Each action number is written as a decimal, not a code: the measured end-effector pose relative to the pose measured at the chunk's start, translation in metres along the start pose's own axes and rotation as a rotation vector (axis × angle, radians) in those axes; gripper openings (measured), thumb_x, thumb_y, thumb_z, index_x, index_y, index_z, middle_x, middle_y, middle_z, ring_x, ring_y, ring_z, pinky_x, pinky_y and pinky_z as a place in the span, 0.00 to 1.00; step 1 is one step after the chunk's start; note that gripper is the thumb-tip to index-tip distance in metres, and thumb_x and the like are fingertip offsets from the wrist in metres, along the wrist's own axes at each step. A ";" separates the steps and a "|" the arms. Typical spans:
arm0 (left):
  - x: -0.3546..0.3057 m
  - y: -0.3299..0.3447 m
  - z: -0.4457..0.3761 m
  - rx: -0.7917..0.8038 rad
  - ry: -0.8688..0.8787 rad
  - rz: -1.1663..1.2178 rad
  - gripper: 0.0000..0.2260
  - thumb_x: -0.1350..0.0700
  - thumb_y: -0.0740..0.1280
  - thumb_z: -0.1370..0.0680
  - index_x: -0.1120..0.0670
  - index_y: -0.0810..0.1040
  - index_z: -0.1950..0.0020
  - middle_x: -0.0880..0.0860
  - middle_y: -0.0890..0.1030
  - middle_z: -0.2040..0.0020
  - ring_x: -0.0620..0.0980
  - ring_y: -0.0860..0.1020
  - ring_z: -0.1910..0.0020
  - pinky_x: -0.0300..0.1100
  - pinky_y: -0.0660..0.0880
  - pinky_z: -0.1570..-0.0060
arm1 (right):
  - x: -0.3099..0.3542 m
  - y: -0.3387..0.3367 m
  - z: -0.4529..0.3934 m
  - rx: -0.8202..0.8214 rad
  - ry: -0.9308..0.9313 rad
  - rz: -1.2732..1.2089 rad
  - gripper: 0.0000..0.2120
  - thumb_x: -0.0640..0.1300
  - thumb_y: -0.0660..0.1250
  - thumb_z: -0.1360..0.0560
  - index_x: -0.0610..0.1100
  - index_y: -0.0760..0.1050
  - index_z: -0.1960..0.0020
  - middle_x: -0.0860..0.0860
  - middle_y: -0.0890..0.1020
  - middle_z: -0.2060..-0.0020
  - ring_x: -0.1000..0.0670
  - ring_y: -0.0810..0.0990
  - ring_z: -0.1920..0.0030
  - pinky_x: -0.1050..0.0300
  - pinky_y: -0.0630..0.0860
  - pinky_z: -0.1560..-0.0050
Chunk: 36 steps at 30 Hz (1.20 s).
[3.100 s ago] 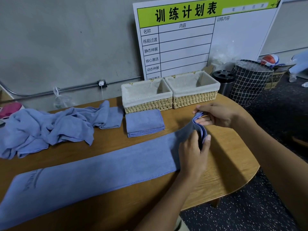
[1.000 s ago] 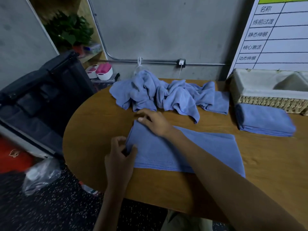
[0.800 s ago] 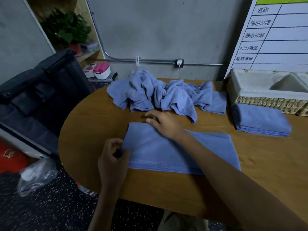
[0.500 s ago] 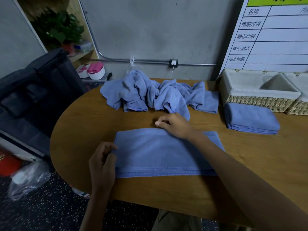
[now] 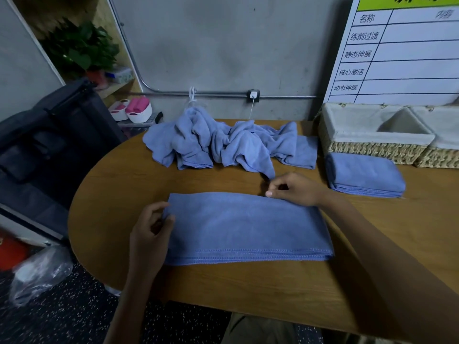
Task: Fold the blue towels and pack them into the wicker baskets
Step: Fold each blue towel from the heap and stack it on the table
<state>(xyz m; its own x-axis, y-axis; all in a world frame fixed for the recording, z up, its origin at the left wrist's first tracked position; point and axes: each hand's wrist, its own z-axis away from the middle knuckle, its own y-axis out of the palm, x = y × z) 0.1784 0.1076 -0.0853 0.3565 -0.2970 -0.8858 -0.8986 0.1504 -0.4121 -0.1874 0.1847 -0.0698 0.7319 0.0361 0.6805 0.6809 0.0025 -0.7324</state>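
Nearby, two lined baskets (image 5: 372,147), empty.

Near centre: half-folded towel (image 5: 246,227) on table (image 5: 124,184)
Far: towel heap (image 5: 223,142)
Far right: baskets (image 5: 372,135), folded towel (image 5: 365,175) before them

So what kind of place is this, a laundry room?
Probably a gym's back room rather than a laundry: the wall board is a printed training-plan chart with stretching rows, the wall is bare concrete, and identical blue towels lie heaped on a wooden table.
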 end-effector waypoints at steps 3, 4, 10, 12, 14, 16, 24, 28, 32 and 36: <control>-0.003 0.008 -0.009 0.021 0.004 -0.020 0.12 0.57 0.67 0.19 0.40 0.76 0.43 0.35 0.80 0.50 0.30 0.76 0.50 0.38 0.73 0.52 | -0.011 -0.004 0.012 0.001 0.010 0.007 0.08 0.47 0.69 0.21 0.52 0.81 0.59 0.58 0.83 0.63 0.56 0.80 0.59 0.58 0.74 0.55; -0.004 0.012 -0.014 0.027 0.001 -0.019 0.11 0.58 0.67 0.19 0.41 0.76 0.43 0.36 0.79 0.49 0.28 0.76 0.49 0.38 0.73 0.52 | -0.014 -0.005 0.015 -0.005 0.018 0.004 0.08 0.47 0.69 0.21 0.52 0.81 0.58 0.57 0.83 0.62 0.56 0.81 0.59 0.59 0.74 0.55; -0.012 0.022 -0.019 0.017 0.025 -0.004 0.10 0.60 0.66 0.19 0.47 0.78 0.43 0.41 0.80 0.53 0.32 0.76 0.56 0.36 0.73 0.57 | -0.026 -0.019 0.037 -0.177 0.038 -0.002 0.11 0.49 0.66 0.20 0.46 0.79 0.59 0.53 0.81 0.65 0.58 0.79 0.61 0.60 0.71 0.58; -0.008 0.016 -0.014 0.000 0.028 -0.017 0.10 0.60 0.66 0.19 0.47 0.78 0.43 0.40 0.80 0.51 0.31 0.76 0.54 0.37 0.73 0.56 | -0.027 -0.020 0.046 -0.167 0.026 0.011 0.21 0.61 0.62 0.21 0.46 0.80 0.58 0.52 0.81 0.65 0.55 0.80 0.61 0.61 0.72 0.59; -0.006 0.010 -0.008 -0.013 0.041 -0.027 0.11 0.60 0.66 0.19 0.44 0.77 0.43 0.39 0.80 0.49 0.31 0.76 0.50 0.38 0.72 0.55 | -0.027 -0.017 0.052 -0.148 0.035 0.001 0.24 0.65 0.62 0.23 0.46 0.80 0.59 0.52 0.82 0.64 0.54 0.80 0.61 0.60 0.72 0.59; -0.006 0.007 -0.004 -0.003 0.058 -0.050 0.13 0.60 0.66 0.19 0.40 0.75 0.44 0.38 0.79 0.47 0.33 0.77 0.48 0.36 0.72 0.55 | -0.030 -0.014 0.053 -0.147 0.048 -0.026 0.17 0.57 0.65 0.22 0.46 0.79 0.61 0.54 0.81 0.67 0.56 0.78 0.64 0.59 0.71 0.61; -0.002 -0.007 -0.002 0.159 0.075 -0.174 0.13 0.51 0.66 0.18 0.32 0.71 0.41 0.37 0.79 0.45 0.35 0.77 0.48 0.38 0.73 0.55 | -0.035 -0.025 0.053 -0.342 0.044 -0.025 0.13 0.46 0.66 0.20 0.41 0.78 0.61 0.50 0.81 0.66 0.56 0.77 0.64 0.58 0.70 0.60; 0.001 -0.005 -0.008 0.246 0.101 -0.364 0.13 0.52 0.65 0.18 0.39 0.72 0.35 0.43 0.80 0.46 0.37 0.76 0.53 0.39 0.74 0.58 | -0.037 -0.022 0.052 -0.325 0.054 0.219 0.13 0.50 0.63 0.19 0.46 0.76 0.60 0.54 0.79 0.67 0.54 0.77 0.64 0.50 0.72 0.61; -0.002 -0.002 -0.010 0.168 0.050 -0.379 0.15 0.47 0.66 0.19 0.45 0.74 0.33 0.45 0.79 0.48 0.38 0.76 0.56 0.40 0.72 0.61 | -0.020 -0.014 0.058 -0.471 0.032 0.234 0.17 0.57 0.58 0.18 0.47 0.77 0.55 0.53 0.80 0.63 0.51 0.78 0.60 0.46 0.75 0.59; -0.012 0.007 -0.012 0.083 0.012 -0.273 0.15 0.46 0.65 0.19 0.48 0.76 0.34 0.43 0.78 0.51 0.35 0.74 0.56 0.37 0.69 0.59 | -0.020 0.003 0.063 -0.338 0.050 0.202 0.15 0.59 0.60 0.20 0.50 0.80 0.51 0.58 0.76 0.56 0.56 0.77 0.54 0.48 0.75 0.52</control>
<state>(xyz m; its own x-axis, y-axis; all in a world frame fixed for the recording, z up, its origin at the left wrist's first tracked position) 0.1650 0.1006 -0.0753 0.5788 -0.3478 -0.7375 -0.7459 0.1398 -0.6513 -0.2014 0.2468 -0.0867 0.8468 -0.0469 0.5299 0.4878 -0.3288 -0.8087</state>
